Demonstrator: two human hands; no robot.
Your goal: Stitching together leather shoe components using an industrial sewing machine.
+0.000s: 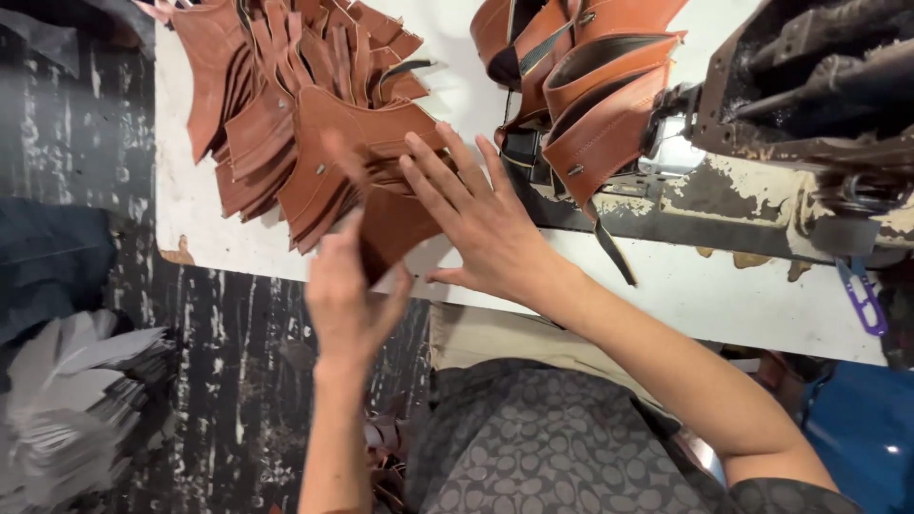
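Note:
A fanned stack of brown leather pieces (pixel 286 124) lies on the white table (pixel 685 286). My right hand (pixel 481 219) rests flat, fingers spread, on the near edge of the stack. My left hand (pixel 347 295), blurred, pinches one brown leather piece (pixel 395 228) at the stack's lower edge, over the table's front edge.
A row of stitched brown leather pouches (pixel 590 86) leans against a worn sewing machine (pixel 809 105) at the right. Purple thread snips (pixel 862 295) lie at the table's right. A pile of grey pieces (pixel 67 409) sits low at the left. Blue container (pixel 862 428) at lower right.

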